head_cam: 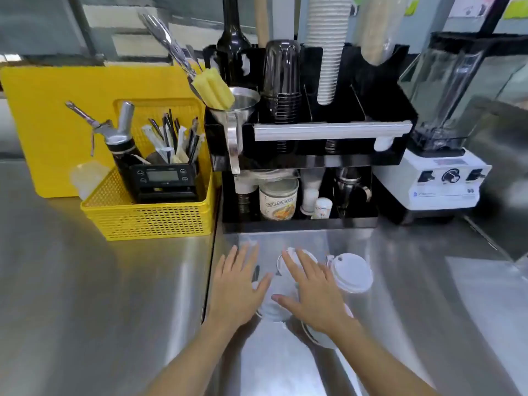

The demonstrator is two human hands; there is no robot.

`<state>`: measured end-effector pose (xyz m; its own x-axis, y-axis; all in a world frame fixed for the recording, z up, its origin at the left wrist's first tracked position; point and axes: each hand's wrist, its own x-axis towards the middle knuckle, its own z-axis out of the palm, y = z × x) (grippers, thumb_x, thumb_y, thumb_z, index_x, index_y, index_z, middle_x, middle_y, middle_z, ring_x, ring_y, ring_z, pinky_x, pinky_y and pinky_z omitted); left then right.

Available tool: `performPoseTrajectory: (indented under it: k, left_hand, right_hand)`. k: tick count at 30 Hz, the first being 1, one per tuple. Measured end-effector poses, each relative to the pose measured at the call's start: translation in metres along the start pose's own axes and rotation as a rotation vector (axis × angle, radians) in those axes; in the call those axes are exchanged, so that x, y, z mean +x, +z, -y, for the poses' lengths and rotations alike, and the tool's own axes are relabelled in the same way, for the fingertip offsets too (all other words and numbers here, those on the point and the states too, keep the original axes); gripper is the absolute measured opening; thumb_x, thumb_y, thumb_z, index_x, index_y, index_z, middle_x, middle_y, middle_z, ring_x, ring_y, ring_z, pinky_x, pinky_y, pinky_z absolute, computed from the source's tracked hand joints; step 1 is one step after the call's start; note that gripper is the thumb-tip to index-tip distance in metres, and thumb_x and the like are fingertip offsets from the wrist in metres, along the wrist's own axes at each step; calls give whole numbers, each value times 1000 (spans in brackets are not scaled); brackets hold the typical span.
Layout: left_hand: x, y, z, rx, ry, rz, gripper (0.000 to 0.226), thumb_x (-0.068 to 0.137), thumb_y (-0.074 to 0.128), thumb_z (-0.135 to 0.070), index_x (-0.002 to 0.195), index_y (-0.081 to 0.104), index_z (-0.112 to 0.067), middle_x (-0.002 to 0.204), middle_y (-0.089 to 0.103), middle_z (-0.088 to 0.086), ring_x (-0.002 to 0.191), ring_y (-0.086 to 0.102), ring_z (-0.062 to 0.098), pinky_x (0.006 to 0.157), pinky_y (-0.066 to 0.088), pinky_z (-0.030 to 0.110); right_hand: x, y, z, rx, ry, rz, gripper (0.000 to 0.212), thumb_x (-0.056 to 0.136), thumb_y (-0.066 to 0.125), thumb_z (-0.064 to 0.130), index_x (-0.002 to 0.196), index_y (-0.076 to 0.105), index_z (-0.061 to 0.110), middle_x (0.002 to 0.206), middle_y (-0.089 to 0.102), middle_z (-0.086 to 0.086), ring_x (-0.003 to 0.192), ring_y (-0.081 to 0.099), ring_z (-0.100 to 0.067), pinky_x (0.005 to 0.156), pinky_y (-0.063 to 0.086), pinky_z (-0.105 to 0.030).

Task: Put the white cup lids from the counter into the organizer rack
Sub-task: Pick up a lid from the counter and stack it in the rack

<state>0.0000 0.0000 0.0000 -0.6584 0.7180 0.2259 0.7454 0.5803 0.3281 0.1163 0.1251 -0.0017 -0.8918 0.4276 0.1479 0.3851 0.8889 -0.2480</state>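
Several white cup lids lie on the steel counter in front of the black organizer rack [328, 221]. One lid [353, 272] lies in full view at the right. My right hand [311, 292] is spread flat over other lids; a lid's rim [281, 262] shows past its fingertips and another lid [320, 337] under the wrist. My left hand [238, 290] hovers flat, fingers apart, with a lid [271, 310] partly showing beside its thumb. Neither hand grips anything.
A yellow mesh basket [148, 218] with a scale and utensils stands at the left, a yellow board [57, 124] behind it. A white-based blender [440, 178] stands right of the rack. The rack holds cup stacks, a funnel [237, 110], jars and bottles.
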Motion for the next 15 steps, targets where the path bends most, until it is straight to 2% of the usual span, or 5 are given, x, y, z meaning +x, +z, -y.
performPoseTrajectory:
  k: [3,6,10,13,15]
  left_hand:
    - [-12,15,7,-17,1,85,76,78,13,-66,144,18,-27,154,24,-2,143,17,20,116,12,36]
    - [-19,24,13,-24,11,161,77,77,11,-68,144,16,-29,155,22,-6,144,12,15,117,7,32]
    - [-28,29,13,-134,20,285,68,85,34,-62,143,19,-30,153,27,-8,143,15,15,116,13,34]
    - [-32,29,11,-257,-12,316,70,84,47,-57,142,20,-30,150,33,-8,142,17,16,115,16,35]
    - [-31,29,12,-303,-38,315,69,82,53,-55,141,24,-32,146,37,-9,141,19,16,114,16,35]
  right_hand:
    - [-7,14,1,42,-30,140,86,73,26,75,146,12,30,155,21,-8,141,25,-24,111,21,-44]
    - [-8,18,3,49,-35,169,102,66,5,85,147,17,24,155,22,-10,142,21,-26,113,18,-43]
    - [-13,31,0,-85,-28,142,78,76,36,68,129,52,13,137,52,-15,124,51,-29,101,39,-51]
    - [-17,37,-1,-127,-18,93,76,74,40,68,124,55,14,135,54,-14,123,52,-29,104,34,-45]
    - [-17,35,0,-122,8,81,75,72,41,70,120,56,15,130,57,-15,116,55,-33,97,40,-46]
